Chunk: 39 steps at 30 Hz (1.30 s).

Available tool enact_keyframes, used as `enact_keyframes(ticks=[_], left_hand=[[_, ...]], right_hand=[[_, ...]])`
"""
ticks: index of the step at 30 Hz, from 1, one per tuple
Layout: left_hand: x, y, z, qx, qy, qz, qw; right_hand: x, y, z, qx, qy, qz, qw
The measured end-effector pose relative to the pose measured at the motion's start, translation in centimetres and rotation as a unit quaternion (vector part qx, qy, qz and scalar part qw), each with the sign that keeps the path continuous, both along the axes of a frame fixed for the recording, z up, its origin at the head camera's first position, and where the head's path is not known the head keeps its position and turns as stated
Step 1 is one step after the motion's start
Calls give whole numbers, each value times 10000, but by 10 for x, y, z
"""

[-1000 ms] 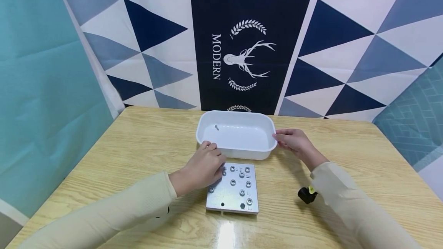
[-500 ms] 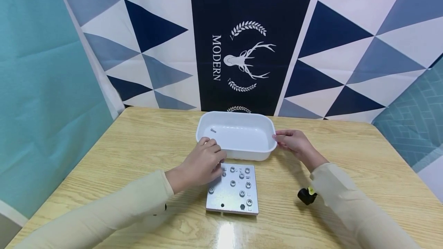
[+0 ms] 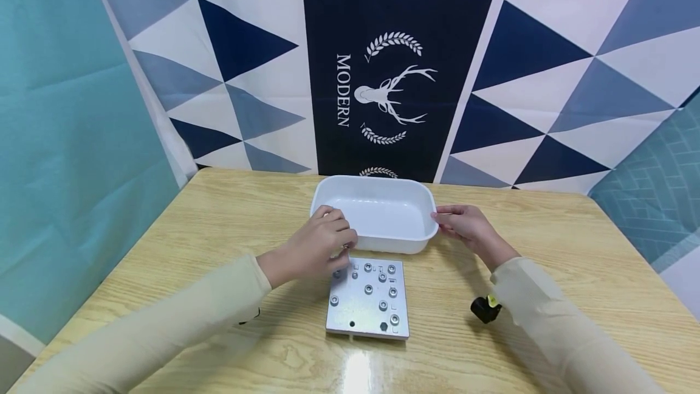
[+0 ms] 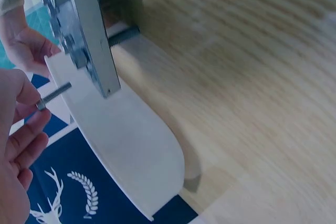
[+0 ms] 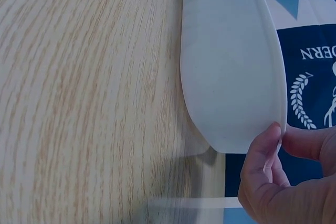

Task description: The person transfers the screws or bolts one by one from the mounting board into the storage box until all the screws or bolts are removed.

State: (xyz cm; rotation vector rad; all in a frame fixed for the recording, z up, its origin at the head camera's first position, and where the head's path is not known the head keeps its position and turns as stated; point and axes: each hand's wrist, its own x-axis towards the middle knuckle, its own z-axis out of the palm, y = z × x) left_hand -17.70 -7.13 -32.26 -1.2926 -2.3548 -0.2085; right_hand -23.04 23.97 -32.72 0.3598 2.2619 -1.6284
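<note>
My left hand [image 3: 319, 242] pinches a small threaded bolt [image 4: 54, 97] between thumb and finger; in the left wrist view the bolt's shank points away from the fingertips. The hand is over the near left part of the white plastic tray [image 3: 377, 242], just beyond the metal plate [image 3: 363, 315]. Several socket-head bolts stand in the plate, and threaded ends stick out beneath it in the left wrist view. With thumb and fingers, my right hand [image 3: 465, 224] grips the tray's right rim. The tray's front left corner is hidden behind the left hand.
A black object with a yellow part [image 3: 485, 309] lies on the wooden table [image 3: 262, 345] beside the right sleeve. Behind the table's far edge hangs a patterned cloth [image 3: 262, 35]. A teal cloth [image 3: 71, 138] hangs at the left.
My left hand has risen from the plate's upper left corner toward the tray, uncovering a bolt there. The loose bolt in the tray slid left, then went out of sight. My right hand stays put.
</note>
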Motion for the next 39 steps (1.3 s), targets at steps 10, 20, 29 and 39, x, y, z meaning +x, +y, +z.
enact_keyframes(ticks=[10, 20, 29, 39], left_hand=[[-14, -4, 6, -9, 77, -200, 9998], [-25, -7, 13, 185, 139, -259, 9994], [-33, -6, 18, 362, 75, -272, 9989], [-42, -8, 19, 375, -136, -46, 9992]], right_hand=[[-2, 2, 3, -59, 63, -18, 10000], [-1, 5, 3, 13, 48, 7, 10000], [2, 4, 0, 29, 39, 10, 10000], [5, 2, -1, -149, 135, -25, 9998]])
